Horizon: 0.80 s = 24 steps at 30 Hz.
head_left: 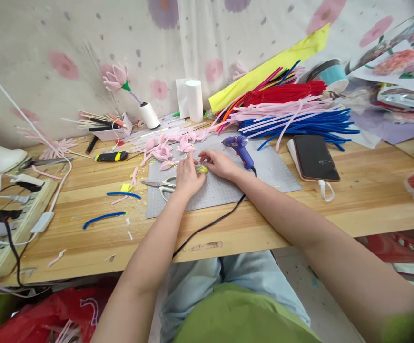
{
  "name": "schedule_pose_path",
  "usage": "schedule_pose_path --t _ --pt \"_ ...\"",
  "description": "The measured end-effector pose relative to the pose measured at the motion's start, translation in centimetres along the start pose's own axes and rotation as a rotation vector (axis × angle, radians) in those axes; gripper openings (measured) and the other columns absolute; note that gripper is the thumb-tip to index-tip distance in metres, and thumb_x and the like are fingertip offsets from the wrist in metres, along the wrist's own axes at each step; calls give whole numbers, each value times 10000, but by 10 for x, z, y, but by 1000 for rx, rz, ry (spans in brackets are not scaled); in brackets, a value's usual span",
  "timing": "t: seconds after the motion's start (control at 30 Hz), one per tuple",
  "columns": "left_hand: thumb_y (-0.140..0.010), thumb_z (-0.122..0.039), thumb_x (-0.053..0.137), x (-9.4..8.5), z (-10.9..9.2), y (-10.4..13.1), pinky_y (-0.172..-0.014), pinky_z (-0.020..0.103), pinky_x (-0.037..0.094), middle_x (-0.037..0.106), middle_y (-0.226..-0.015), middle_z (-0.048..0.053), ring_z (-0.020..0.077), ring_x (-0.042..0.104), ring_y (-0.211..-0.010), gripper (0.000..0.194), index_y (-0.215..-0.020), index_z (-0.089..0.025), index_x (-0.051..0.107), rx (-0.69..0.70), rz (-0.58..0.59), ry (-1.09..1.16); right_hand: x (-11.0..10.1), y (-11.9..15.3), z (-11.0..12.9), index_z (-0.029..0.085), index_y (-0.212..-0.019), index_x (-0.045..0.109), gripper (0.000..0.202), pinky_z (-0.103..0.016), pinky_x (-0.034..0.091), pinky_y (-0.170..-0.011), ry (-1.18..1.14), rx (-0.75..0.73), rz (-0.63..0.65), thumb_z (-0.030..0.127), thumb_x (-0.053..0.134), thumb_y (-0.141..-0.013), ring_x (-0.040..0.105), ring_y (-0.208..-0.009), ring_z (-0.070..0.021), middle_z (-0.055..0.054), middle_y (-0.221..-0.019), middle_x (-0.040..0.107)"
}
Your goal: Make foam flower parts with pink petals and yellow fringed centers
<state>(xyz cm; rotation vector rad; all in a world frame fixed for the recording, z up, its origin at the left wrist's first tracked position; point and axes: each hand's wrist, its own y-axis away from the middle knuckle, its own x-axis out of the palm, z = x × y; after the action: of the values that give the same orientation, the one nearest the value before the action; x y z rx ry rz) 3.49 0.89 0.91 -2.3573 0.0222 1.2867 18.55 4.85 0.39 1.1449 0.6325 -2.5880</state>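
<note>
Between your fingertips sits a small, rounded yellow-green piece with thin, pale strands (202, 169), low over the gridded grey cutting mat (274, 171). Your left hand (188, 175) curls its thumb and fingers around the near and left sides; your right hand (219, 163) brings bent fingers to the far right. You can't tell from here whether either one pinches it.

Silver scissors with pale handles (167, 187) lie against your left hand, partly hidden by it. Fuzzy pink petal-shaped pieces (162, 151) crowd the mat just beyond your left fingers. To your right rests a purple glue gun (240, 148), its black cable (210, 224) passing under your right forearm (285, 205).

The pale strands seem to spread toward your left fingers; the piece's long axis is too small to tell.
</note>
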Motion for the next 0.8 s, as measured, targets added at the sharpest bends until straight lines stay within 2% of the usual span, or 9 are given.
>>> schedule_pose_path --t 0.17,0.37,0.5,0.8 --pt "-691 -173 610 -2 0 1 -960 418 362 608 -1050 74 260 520 -1073 736 -1361 -182 303 29 26 -16 1 3 0 171 -1031 574 330 -299 419 -813 2 13 -33 77 505 -722 576 -820 -164 -19 -863 692" --pt "-686 -157 622 -4 -1 3 -930 416 378 626 -920 44 252 554 -1003 723 -1349 -204 337 -16 16 -8 -2 13 0 171 -1083 556 375 -292 424 -772 8 -16 -97 101 520 -716 565 -849 -178 -41 -913 670" --pt "-680 -146 634 -5 -2 3 -929 408 379 643 -873 26 248 556 -1009 732 -1346 -212 336 -47 28 2 -3 19 4 177 -1090 545 360 -290 419 -765 2 -14 -66 132 523 -734 578 -802 -171 -22 -843 675" --pt "-699 -159 634 1 0 0 -920 405 380 650 -848 29 245 563 -998 683 -1324 -192 359 -67 23 2 0 19 15 176 -1120 506 379 -288 406 -741 95 64 -44 125 511 -745 609 -803 -188 -29 -825 694"
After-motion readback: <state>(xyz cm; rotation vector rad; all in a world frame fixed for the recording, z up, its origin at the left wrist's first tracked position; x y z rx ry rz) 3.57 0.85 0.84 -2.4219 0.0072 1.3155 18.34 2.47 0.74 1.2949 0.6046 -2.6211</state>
